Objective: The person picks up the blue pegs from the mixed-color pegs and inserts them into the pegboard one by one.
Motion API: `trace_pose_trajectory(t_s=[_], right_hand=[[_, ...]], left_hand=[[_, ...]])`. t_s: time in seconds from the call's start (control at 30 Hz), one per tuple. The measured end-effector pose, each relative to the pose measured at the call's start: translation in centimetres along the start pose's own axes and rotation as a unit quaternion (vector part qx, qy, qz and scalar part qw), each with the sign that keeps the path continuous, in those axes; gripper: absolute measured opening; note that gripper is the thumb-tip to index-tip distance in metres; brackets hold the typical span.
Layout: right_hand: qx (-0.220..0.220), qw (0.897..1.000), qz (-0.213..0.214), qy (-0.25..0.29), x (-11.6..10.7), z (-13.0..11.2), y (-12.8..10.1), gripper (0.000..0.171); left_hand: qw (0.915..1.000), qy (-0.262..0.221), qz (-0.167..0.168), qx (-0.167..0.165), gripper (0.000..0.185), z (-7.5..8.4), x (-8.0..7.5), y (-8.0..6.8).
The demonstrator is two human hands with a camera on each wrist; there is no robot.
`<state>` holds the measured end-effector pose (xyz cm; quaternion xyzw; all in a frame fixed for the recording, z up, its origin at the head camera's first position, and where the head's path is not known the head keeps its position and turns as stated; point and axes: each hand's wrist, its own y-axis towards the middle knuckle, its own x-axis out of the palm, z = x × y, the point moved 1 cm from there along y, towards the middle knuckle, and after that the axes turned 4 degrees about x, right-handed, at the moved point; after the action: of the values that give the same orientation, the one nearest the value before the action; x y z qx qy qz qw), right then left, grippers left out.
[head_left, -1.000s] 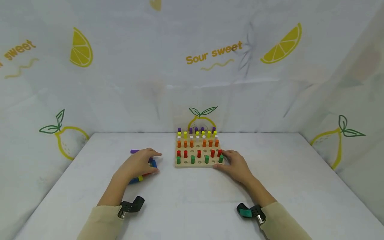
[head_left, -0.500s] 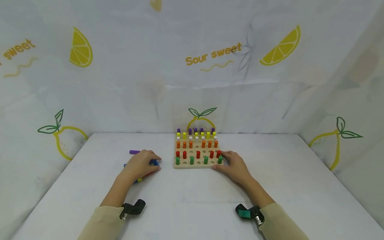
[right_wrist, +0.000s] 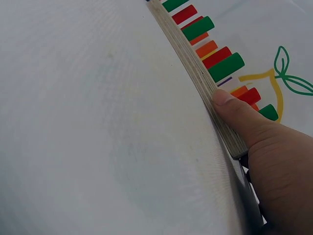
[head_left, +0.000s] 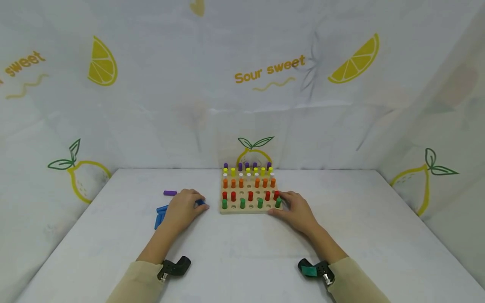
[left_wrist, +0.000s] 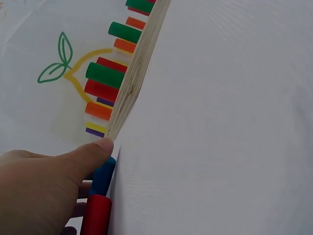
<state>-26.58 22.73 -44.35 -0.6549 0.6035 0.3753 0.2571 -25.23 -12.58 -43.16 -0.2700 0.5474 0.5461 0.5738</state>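
In the head view my left hand [head_left: 183,210] is at the left of the board, its thumb and forefinger drawn close around a blue peg [head_left: 199,203]. The left wrist view shows my thumb over that peg's end, with a red peg [left_wrist: 97,215] lying just behind it beside my fingers. My right hand [head_left: 297,212] holds the near right corner of the wooden pegboard [head_left: 247,210], thumb pressed on its front edge. Standing in the board are rows of purple, yellow, white, orange, red and green pegs [head_left: 242,203], with some bare holes between them.
Several loose blue pegs [head_left: 159,219] lie left of my left hand, partly covered by it. A purple peg [head_left: 170,193] lies behind them. The white table [head_left: 246,261] meets a lemon-printed cloth wall [head_left: 170,126] just behind the board.
My left hand has shifted right, and its thumb and forefinger have come closer together. More loose blue pegs show at its left; the red and yellow ones are now hidden in the head view.
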Motion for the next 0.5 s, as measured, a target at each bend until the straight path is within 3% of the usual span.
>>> trace_pose_trajectory(t_s=[0.27, 0.5], right_hand=[[-0.007, 1.000, 0.004, 0.003, 0.11, 0.17, -0.04, 0.078], [-0.005, 1.000, 0.003, 0.008, 0.11, 0.10, 0.00, 0.078]], left_hand=[[0.9979, -0.035, -0.047, 0.027, 0.039, -0.31, -0.35, -0.13], [0.9977, -0.046, -0.040, 0.028, 0.029, -0.09, -0.50, 0.06]])
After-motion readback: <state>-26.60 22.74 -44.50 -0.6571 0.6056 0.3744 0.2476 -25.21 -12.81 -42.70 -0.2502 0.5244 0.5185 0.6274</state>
